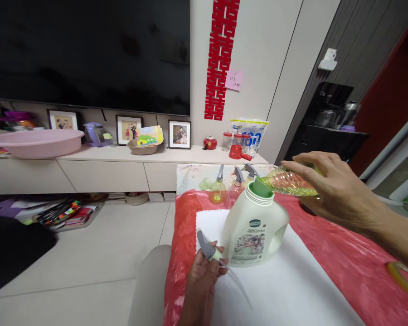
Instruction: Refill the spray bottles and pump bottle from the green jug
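Note:
My right hand (326, 181) is wrapped round a clear ribbed bottle (287, 182), tilted nearly level, its end at the green spout (262, 187) of a pale green detergent jug (255, 226). The jug stands upright and uncapped on a white sheet (279, 290). In front of the jug's lower left side, my left hand (209, 265) holds a grey spray head (206, 246) with a thin tube hanging from it. Behind the jug stand spray bottles, one yellowish (217, 190) and one pink (234, 192).
Red plastic (187, 226) covers the table round the white sheet. A roll of tape (403, 278) lies at the right edge. Beyond the table, a long cabinet (105, 174) bears a pink basin (37, 144), framed photos, jars and a white pouch (258, 131).

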### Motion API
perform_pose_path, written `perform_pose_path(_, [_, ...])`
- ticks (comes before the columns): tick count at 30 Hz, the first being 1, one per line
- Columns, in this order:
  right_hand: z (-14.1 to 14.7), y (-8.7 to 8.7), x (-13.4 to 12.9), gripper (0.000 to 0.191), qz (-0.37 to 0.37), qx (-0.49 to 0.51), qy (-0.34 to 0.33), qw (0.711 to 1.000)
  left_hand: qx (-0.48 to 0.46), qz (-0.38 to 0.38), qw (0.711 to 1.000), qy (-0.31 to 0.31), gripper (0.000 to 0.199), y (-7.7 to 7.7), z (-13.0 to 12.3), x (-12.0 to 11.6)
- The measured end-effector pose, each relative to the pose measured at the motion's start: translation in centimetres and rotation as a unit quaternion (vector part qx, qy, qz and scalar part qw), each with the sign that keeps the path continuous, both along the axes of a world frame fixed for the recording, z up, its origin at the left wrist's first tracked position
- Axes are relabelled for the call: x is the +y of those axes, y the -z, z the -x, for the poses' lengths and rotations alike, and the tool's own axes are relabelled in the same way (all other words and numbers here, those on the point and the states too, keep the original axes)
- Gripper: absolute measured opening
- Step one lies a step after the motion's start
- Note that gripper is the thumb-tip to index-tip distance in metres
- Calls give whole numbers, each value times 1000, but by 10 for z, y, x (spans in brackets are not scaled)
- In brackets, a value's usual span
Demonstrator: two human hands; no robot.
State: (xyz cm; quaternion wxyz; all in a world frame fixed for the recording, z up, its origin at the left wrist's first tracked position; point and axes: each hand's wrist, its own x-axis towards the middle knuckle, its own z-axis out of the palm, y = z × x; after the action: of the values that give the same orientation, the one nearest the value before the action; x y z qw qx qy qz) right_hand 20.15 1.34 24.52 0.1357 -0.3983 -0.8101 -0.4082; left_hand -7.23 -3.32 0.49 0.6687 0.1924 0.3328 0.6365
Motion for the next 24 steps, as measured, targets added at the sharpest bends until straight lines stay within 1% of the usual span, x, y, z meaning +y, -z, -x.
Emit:
perform_pose_path(6, [1, -8, 3, 68, -13, -29, -8, 999, 1, 7, 1000, 3, 60, 3, -1, 1])
perform_pose_path(10, [4, -12, 3, 63, -20, -46, -1, 999, -1, 7, 1000, 3, 58, 1, 0, 0])
perform_pose_path(14, [6, -16, 4, 57, -36, -56, -16, 998, 3, 12, 1000, -1, 59, 1, 0, 0])
perform_pose_path(18, [7, -22, 6, 50, -26, -58, -24, 998, 3, 19, 1000, 2, 61, 2, -1, 1])
perform_pose_path(24, [10, -28, 7, 51, -20, -74, -32, 997, 5, 14, 1000, 3, 61, 1, 0, 0])
